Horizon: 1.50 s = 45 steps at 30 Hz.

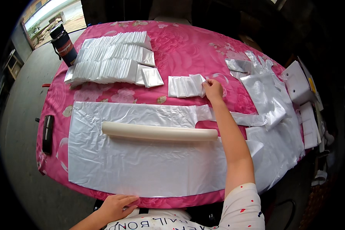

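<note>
My right hand point(214, 90) reaches to the middle of the table, its fingers pinched on a folded plastic bag point(198, 83) at the right end of a short row of folded bags point(180, 86). My left hand point(119, 206) rests at the table's near edge with its fingers stretched out, holding nothing. Between the hands a large silvery-white plastic bag point(142, 168) lies spread flat, its handle end toward the right. Across it rests a cream-coloured rod or tube point(159, 131); my right forearm passes just beyond its right end.
Tight rows of folded bags point(107, 57) fill the far left of the pink flowered tablecloth point(176, 42). A dark bottle point(64, 45) stands behind them. Loose flat bags point(272, 134) cover the right side, beside white boxes point(298, 81). A black oblong object point(47, 134) lies at the left edge.
</note>
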{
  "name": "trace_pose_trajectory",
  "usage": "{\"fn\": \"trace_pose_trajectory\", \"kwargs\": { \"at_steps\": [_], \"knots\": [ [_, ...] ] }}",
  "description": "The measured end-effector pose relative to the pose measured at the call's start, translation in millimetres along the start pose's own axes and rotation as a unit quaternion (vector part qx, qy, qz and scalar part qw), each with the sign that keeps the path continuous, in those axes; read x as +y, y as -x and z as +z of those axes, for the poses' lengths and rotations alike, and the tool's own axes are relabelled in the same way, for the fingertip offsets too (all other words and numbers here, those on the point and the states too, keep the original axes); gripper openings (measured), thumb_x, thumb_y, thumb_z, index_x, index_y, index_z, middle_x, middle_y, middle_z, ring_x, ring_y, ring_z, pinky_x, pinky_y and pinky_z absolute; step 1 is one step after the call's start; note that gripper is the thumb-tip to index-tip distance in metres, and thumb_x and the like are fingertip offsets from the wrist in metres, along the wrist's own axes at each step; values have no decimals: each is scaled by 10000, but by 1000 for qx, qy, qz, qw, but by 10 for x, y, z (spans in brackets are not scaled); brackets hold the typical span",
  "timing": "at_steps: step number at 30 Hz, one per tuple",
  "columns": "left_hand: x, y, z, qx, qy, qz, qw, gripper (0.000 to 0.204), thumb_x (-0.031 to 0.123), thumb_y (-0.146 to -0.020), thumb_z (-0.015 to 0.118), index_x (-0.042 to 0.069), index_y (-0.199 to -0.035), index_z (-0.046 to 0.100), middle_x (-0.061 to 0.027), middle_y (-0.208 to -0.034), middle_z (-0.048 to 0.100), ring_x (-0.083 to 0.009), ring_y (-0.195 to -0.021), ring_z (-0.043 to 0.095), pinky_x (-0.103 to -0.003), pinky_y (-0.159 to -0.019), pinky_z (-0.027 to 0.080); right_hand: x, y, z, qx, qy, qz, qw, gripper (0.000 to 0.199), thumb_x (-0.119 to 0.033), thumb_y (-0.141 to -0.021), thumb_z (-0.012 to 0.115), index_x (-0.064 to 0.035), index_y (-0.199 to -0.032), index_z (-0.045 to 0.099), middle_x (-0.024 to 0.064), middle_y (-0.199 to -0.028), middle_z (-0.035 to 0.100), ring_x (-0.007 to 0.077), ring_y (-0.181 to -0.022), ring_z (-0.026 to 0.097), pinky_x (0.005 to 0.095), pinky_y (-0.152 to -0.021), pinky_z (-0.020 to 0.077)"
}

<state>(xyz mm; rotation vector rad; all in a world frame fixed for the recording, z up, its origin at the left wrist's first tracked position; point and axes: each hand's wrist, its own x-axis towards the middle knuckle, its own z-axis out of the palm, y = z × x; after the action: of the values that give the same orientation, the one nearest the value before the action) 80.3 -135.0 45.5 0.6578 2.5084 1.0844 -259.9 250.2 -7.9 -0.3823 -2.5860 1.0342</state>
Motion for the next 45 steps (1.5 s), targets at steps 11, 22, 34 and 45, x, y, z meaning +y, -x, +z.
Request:
{"fn": "trace_pose_trajectory", "kwargs": {
  "at_steps": [11, 22, 34, 45],
  "knots": [
    [-14, -112, -43, 13, 5, 28, 1000, 261, 137, -755, 689, 62, -1001, 647, -78, -895, 668, -219, -721, 644, -300, -617, 526, -744, 1175, -409, -167, -10, -295, 941, 341, -224, -769, 672, -20, -1037, 618, 154, -1081, 581, 323, -1061, 496, 400, -912, 395],
    [123, -795, 160, 94, -63, 76, 991, 751, 229, -759, 687, -8, -1354, 295, -264, -1414, 217, -442, -1278, 264, -471, -1026, 286, -570, 2913, -950, -312, 7, -235, 921, 519, -287, -810, 644, 1, -1219, 510, 172, -1153, 540, 319, -1045, 501, 375, -907, 410],
    [181, -1117, 669, 118, -88, 133, 980, 890, 404, -827, 586, -16, -1422, 76, -310, -1452, -34, -466, -1352, 31, -504, -1085, 127, 570, 2874, -1741, -100, 361, -144, 916, 621, -340, -821, 588, -65, -1341, 387, 219, -1396, 308, 378, -1287, 288, 481, -1056, 226],
    [331, -1213, 712, 77, -100, 123, 984, 881, 348, -819, 592, -13, -1424, 63, -288, -1465, -9, -437, -1364, 32, -482, -1095, 112, 1220, 2652, -2433, -11, 336, -60, 940, 169, -136, -814, 579, -31, -940, 619, 103, -1003, 617, 243, -830, 590, 340, -673, 470]
  ]
}}
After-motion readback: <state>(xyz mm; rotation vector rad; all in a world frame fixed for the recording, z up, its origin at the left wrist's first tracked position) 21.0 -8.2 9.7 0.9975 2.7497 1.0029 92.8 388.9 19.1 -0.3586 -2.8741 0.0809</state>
